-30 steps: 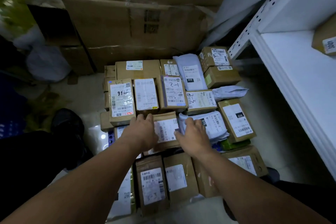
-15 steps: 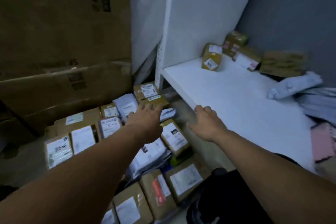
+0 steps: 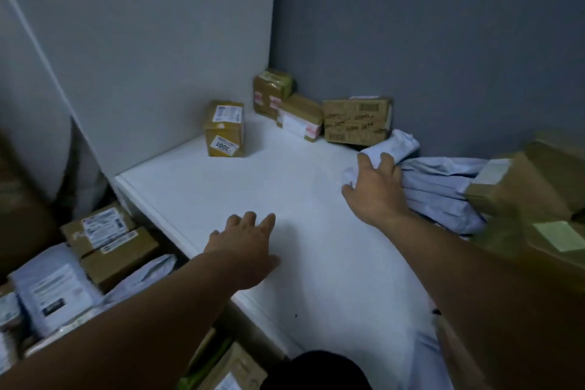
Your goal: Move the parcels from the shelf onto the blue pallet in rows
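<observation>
The white shelf (image 3: 285,187) holds several parcels. My right hand (image 3: 376,190) lies over the rolled end of a pale grey mailer bag (image 3: 443,187) at the shelf's right, its fingers curled over the bag and the thumb spread to the left. Flat and with straight fingers, my left hand (image 3: 247,244) hovers over the bare shelf near its front edge and holds nothing. A small brown box labelled 3001 (image 3: 224,128) stands by the left wall. Three more brown boxes (image 3: 299,117) sit in the back corner. Parcels (image 3: 104,231) lie in rows below at the lower left, hiding the pallet.
A stack of brown cartons (image 3: 522,190) crowds the shelf's right side, over the mailer bags. The grey back wall (image 3: 411,41) and the white side panel (image 3: 158,57) close in the shelf. More parcels (image 3: 234,370) lie under the shelf's front edge.
My view has swung from the parcels on the floor up to the shelf. Both hands left the floor parcels; the right one has reached onto the grey mailer bag.
</observation>
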